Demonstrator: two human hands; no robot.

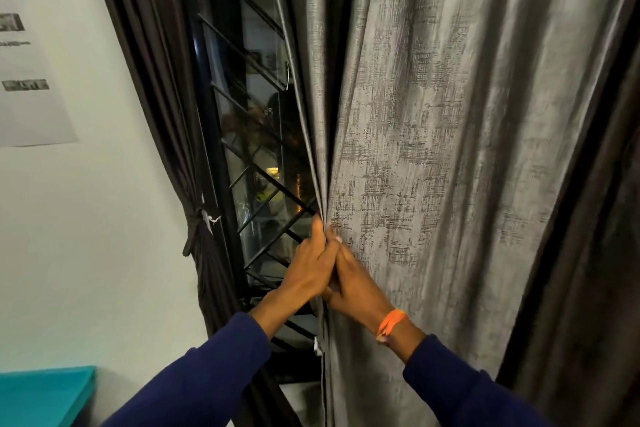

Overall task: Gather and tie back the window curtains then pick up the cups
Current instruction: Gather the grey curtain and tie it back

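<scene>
A wide grey textured curtain hangs over the right part of the window. My left hand grips its left edge from the window side. My right hand, with an orange band on the wrist, grips the same edge from the front, pressed against the left hand. A dark brown curtain hangs at the left of the window, bunched and tied with a dark band. Another dark brown curtain hangs at the far right. No cups are in view.
The window has a black frame and a black diagonal grille, dark outside. A white wall with a paper sheet stands at the left. A teal surface fills the bottom left corner.
</scene>
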